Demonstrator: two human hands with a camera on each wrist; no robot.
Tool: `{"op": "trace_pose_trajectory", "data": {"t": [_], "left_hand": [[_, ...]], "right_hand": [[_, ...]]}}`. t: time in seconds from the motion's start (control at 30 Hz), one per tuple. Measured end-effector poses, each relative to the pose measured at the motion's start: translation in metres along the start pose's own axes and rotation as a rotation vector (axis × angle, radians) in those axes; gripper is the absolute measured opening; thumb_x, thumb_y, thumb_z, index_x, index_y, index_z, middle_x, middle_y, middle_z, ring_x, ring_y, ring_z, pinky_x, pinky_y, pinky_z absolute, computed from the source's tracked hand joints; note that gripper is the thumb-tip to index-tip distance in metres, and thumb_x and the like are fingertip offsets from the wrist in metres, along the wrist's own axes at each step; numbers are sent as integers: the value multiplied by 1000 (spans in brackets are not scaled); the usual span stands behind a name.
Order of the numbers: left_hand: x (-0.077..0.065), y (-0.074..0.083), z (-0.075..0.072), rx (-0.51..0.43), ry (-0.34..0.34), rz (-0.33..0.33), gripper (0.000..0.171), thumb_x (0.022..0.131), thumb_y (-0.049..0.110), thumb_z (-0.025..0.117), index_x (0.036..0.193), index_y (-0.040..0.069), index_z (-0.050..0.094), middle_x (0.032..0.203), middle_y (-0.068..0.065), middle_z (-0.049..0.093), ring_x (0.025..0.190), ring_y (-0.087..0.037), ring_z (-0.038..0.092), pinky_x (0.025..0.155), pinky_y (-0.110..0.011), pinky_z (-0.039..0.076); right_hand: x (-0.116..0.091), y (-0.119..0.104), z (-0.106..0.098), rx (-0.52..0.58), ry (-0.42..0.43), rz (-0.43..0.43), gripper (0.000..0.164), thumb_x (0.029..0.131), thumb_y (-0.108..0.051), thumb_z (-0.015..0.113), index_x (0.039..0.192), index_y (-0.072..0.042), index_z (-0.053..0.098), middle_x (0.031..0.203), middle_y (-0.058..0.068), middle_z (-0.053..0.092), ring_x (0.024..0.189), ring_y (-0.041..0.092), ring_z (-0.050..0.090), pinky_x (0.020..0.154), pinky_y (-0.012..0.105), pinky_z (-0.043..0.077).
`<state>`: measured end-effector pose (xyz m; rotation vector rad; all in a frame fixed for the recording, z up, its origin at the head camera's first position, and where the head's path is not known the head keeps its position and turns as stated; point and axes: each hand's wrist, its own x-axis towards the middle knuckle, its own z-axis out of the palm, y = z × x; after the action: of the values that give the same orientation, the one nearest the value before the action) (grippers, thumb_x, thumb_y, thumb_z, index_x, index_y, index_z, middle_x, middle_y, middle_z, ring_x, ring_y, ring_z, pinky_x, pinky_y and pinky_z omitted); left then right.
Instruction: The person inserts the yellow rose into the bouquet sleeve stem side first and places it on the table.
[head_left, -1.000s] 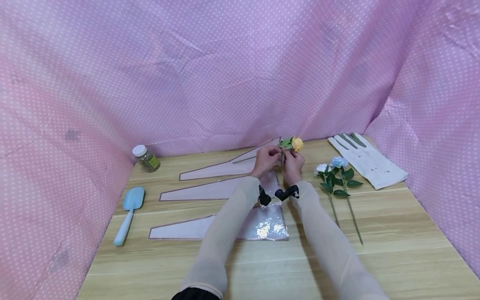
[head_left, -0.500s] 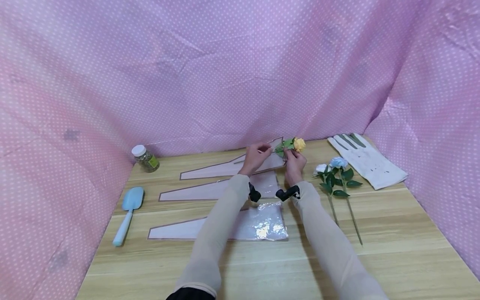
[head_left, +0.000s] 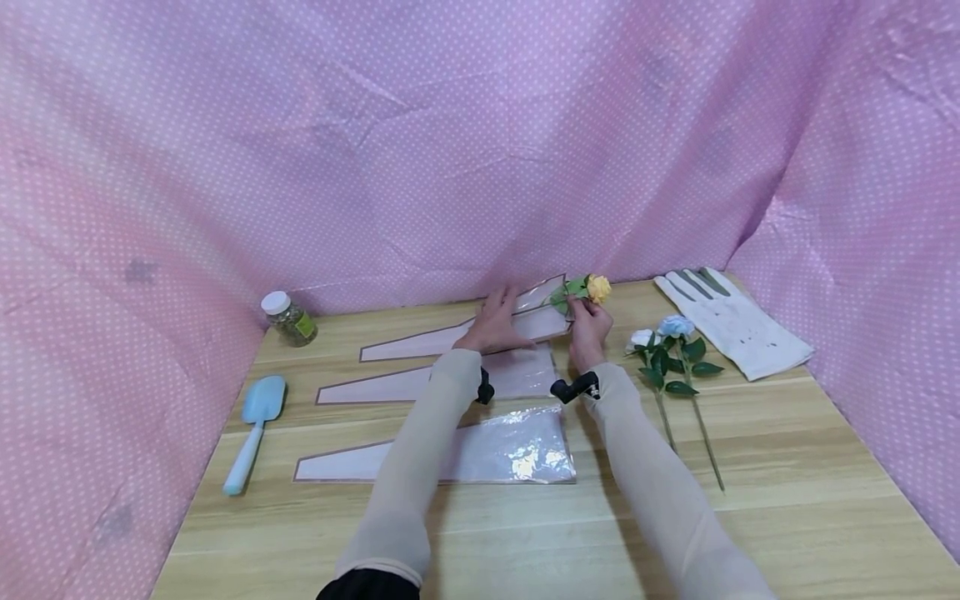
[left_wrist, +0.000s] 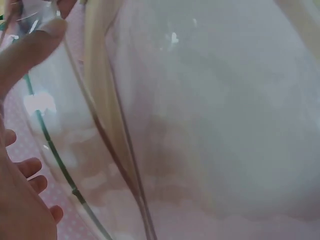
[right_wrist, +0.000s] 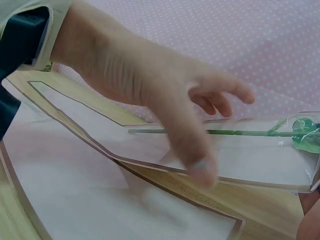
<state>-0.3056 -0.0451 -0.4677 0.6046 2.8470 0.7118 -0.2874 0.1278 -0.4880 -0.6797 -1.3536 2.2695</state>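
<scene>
The yellow rose (head_left: pixel 598 288) has its bloom outside the mouth of the far clear flower sleeve (head_left: pixel 420 342), which has a brown border. Its green stem (right_wrist: pixel 240 132) runs inside that sleeve, and a leaf (right_wrist: pixel 306 142) shows through the plastic near the mouth. My right hand (head_left: pixel 591 329) pinches the near corner of the sleeve's mouth. My left hand (head_left: pixel 493 323) is spread across the sleeve, thumb toward me and fingers toward the far edge. In the right wrist view, the left thumb (right_wrist: pixel 192 145) overlaps the sleeve's near border.
Two more sleeves, the middle one (head_left: pixel 390 387) and the near one (head_left: pixel 480 454), lie closer to me. At right are a white rose (head_left: pixel 642 338), a blue rose (head_left: pixel 677 325) and a glove (head_left: pixel 738 325). At left are a lidded jar (head_left: pixel 291 319) and a blue trowel (head_left: pixel 262 402).
My left hand has let go of the sleeve's mouth, moved left and spread out over the sleeve. The rose and sleeve lie lower and flatter; my right hand has shifted slightly right.
</scene>
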Motion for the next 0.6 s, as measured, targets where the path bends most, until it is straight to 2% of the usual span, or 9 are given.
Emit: {"op": "trace_pose_trajectory", "data": {"t": [0.2, 0.33, 0.47, 0.6], "left_hand": [[4, -3, 6, 81, -21, 20, 115, 74, 46, 85, 160, 18, 14, 167, -13, 17, 156, -31, 15, 125, -58, 14], [4, -3, 9, 97, -33, 7, 115, 76, 44, 84, 161, 17, 12, 168, -11, 17, 156, -30, 15, 126, -56, 13], [5, -3, 11, 110, -23, -4, 114, 76, 43, 85, 161, 18, 12, 167, -11, 20, 155, -30, 19, 127, -53, 13], [8, -2, 14, 147, -5, 0, 114, 75, 46, 85, 160, 16, 15, 165, -12, 24, 154, -30, 22, 126, -54, 16]], "right_hand": [[1, 0, 0, -12, 25, 16, 6, 83, -3, 74, 83, -8, 70, 86, -4, 65, 87, 6, 58, 79, 17, 50], [0, -2, 1, -11, 12, 34, 6, 85, -3, 73, 90, -5, 70, 94, -1, 65, 91, 6, 59, 82, 17, 50], [0, -3, 1, -9, 4, 49, 8, 85, -3, 74, 92, -6, 73, 97, 1, 67, 88, 5, 59, 73, 15, 50], [0, -2, 2, -5, 8, 56, 5, 86, -4, 74, 89, -7, 74, 92, -2, 67, 80, 5, 57, 63, 14, 47]]}}
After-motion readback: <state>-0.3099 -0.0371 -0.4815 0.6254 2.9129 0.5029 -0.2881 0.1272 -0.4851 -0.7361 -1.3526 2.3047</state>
